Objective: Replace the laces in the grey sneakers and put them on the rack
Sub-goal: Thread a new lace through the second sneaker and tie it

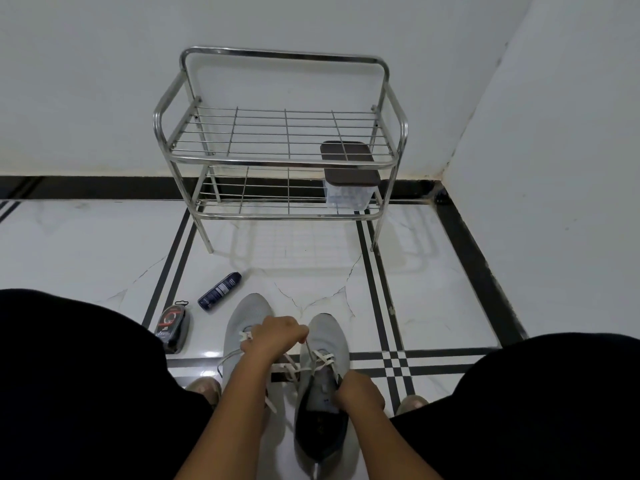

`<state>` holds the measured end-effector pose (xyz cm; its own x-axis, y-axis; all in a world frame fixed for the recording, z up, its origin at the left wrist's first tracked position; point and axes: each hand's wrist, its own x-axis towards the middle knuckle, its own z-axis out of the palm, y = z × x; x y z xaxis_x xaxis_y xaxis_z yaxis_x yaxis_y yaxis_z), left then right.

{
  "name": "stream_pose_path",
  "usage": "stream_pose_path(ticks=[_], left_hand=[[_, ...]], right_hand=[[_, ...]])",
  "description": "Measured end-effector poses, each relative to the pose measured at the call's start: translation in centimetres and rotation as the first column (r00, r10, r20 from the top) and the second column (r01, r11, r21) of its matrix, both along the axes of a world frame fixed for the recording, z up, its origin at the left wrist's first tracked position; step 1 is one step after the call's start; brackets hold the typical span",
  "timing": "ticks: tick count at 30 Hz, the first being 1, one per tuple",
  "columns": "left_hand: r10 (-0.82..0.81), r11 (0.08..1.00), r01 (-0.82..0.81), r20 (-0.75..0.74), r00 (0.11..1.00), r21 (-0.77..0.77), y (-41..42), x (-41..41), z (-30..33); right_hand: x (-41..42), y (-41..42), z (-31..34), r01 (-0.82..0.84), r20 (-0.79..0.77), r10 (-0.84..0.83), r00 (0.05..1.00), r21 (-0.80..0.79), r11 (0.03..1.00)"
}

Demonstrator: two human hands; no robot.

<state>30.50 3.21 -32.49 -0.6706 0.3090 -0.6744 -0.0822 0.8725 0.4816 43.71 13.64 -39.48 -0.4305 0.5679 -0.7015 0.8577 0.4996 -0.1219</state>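
Two grey sneakers stand side by side on the white floor between my knees. The left sneaker (247, 315) lies partly under my left forearm, white lace ends trailing beside it. The right sneaker (329, 336) has a white lace (320, 362) threaded loosely through its eyelets. My left hand (277, 336) reaches across and pinches a strand of that lace just above the right sneaker. My right hand (360, 393) grips the right sneaker's tongue and collar. The steel two-shelf rack (280, 162) stands ahead against the wall, its top shelf bare.
A clear box with a brown lid (349, 180) sits on the rack's lower shelf at the right. A dark spray can (220, 291) lies on the floor left of the sneakers, with a black packet (172, 323) nearer my left knee. Walls meet in a corner at the right.
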Motion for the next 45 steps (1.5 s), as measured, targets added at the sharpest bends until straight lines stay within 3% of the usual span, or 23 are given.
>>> stream_pose_path(ticks=[4,6,9,12,15,18,21,24,28,30,32,35,38,40,42,45], left_hand=[[0.147,0.956,-0.171,0.112,0.983,0.239,0.3,0.5,2.1],[0.233,0.920,-0.280,0.192,0.953,0.274,0.7,0.1,2.9],[0.334,0.754,-0.472,0.351,0.875,0.458,0.6,-0.3,3.6],[0.305,0.595,-0.549,0.467,0.830,0.587,0.1,-0.2,4.5],[0.245,0.505,-0.582,0.541,0.805,0.637,0.2,-0.6,4.9],[0.210,0.557,-0.529,0.508,0.835,0.640,0.5,-0.6,4.8],[0.202,0.593,-0.514,0.504,0.840,0.619,0.7,-0.1,4.2],[0.162,0.650,-0.447,0.464,0.871,0.615,0.8,0.7,3.8],[0.184,0.712,-0.315,0.266,0.946,0.627,1.0,1.4,3.6],[0.139,0.763,-0.243,0.215,0.967,0.599,0.9,1.2,3.1],[0.052,0.829,-0.145,0.184,0.982,0.540,0.6,1.0,2.7],[-0.007,0.924,-0.018,0.064,0.998,0.383,0.6,0.6,1.2],[0.074,0.947,-0.008,-0.194,0.978,0.321,0.8,0.2,0.6],[0.072,0.881,0.010,-0.156,0.985,0.472,0.8,0.2,0.7],[0.047,0.804,-0.015,-0.038,0.998,0.595,1.0,0.4,0.9],[0.079,0.771,-0.086,0.039,0.996,0.631,0.6,0.7,0.4]], right_hand=[[0.2,-0.1,0.3,0.012,0.003,-0.012,1.000,0.010,1.000],[0.3,0.0,0.3,0.009,0.002,-0.009,1.000,0.013,1.000],[0.3,0.1,0.3,0.007,-0.007,-0.007,1.000,0.023,1.000],[0.3,0.0,0.6,0.001,0.002,-0.001,1.000,0.013,1.000],[-0.6,0.1,1.4,0.045,-0.052,-0.046,0.998,-0.006,0.999],[-2.8,0.6,2.9,0.130,-0.345,-0.143,0.928,-0.060,0.990],[-5.0,1.0,6.0,0.263,-0.574,-0.453,0.681,-0.386,0.884],[-5.8,1.3,7.9,0.265,-0.536,-0.679,0.502,-0.652,0.711],[-5.6,1.6,8.6,0.288,-0.415,-0.836,0.358,-0.803,0.522],[-5.5,1.8,9.0,0.264,-0.294,-0.919,0.264,-0.894,0.362],[-5.5,2.2,9.3,0.210,-0.243,-0.944,0.224,-0.934,0.290],[-5.7,2.9,9.6,0.214,-0.337,-0.896,0.288,-0.889,0.404],[-5.9,3.4,10.5,0.203,-0.451,-0.737,0.504,-0.767,0.608],[-6.0,3.6,11.5,0.115,-0.485,-0.597,0.639,-0.707,0.698],[-6.0,3.6,12.5,0.046,-0.501,-0.503,0.704,-0.675,0.737],[-5.9,4.4,13.5,0.007,-0.541,-0.331,0.773,-0.514,0.858]])
